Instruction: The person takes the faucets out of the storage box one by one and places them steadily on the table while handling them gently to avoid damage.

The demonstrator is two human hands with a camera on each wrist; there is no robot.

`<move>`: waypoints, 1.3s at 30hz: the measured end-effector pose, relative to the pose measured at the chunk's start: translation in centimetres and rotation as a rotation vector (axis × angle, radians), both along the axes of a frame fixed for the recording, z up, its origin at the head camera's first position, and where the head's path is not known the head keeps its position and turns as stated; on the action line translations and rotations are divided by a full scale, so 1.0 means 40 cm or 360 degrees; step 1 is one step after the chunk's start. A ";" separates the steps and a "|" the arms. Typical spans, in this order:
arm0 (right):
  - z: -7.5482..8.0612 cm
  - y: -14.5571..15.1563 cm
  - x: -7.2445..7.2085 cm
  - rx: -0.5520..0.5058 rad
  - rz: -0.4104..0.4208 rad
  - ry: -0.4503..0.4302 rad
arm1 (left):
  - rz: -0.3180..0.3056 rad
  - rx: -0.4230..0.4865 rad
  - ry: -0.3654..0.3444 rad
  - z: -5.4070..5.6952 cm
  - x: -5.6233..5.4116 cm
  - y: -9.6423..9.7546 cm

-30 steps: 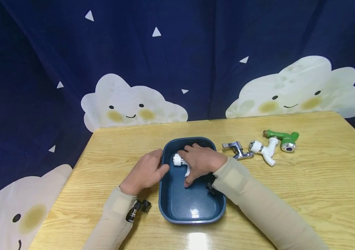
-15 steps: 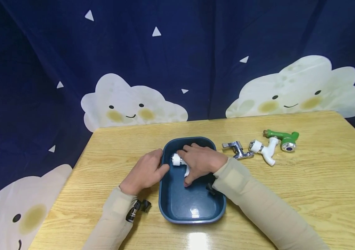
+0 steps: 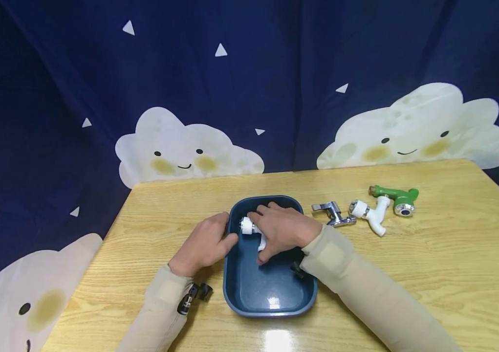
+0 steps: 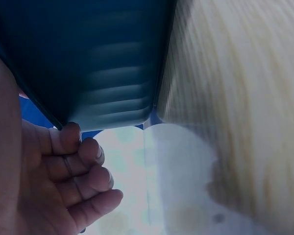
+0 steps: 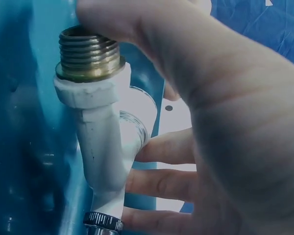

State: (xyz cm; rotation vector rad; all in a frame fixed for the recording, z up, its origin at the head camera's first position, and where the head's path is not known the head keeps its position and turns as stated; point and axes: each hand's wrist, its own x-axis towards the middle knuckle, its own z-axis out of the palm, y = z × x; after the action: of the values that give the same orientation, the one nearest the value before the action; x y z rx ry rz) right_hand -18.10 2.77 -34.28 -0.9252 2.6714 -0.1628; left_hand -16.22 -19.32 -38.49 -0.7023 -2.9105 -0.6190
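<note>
A dark blue plastic basin stands on the table, its long sides running front to back. My left hand holds its left rim, with the thumb over the edge and the fingers curled outside the wall. Inside the basin, towards the back, my right hand grips a white tap. Seen from the right wrist, the tap's threaded brass inlet points up beside the thumb, and several fingers wrap the white body from behind. Its ribbed white knob faces left; my hand covers much of the rest.
Right of the basin lie a chrome tap, a second white tap and a green tap, close together on the wooden table. A dark blue curtain with cloud prints hangs behind the table.
The head view has tilted slightly, so the scene sits a little lower. Both hands keep their holds, and the white tap has shifted only slightly left in the basin.
</note>
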 end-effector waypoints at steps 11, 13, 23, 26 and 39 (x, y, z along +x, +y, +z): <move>0.013 0.003 0.014 -0.0036 0.0023 0.0079 | 0.0003 0.0009 -0.0015 0.000 0.002 0.001; 0.019 0.003 0.016 -0.0031 0.0026 0.0094 | 0.0007 0.0008 -0.0011 -0.001 0.002 0.000; 0.053 0.005 0.028 -0.0044 -0.0006 0.0109 | 0.0005 -0.0014 0.0007 -0.004 0.001 0.001; 0.061 0.006 0.030 -0.0041 -0.0012 0.0106 | 0.0005 -0.0017 0.0010 -0.006 0.001 0.001; 0.098 0.034 0.041 0.0002 -0.0048 0.0154 | 0.0007 -0.0001 0.0028 -0.007 0.002 0.000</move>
State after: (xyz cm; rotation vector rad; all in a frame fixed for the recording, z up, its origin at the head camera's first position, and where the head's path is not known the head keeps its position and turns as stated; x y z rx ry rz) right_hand -16.47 4.13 -30.34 -0.9148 2.7749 -0.1259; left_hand -16.13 -19.30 -38.78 -0.6977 -2.8957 -0.6085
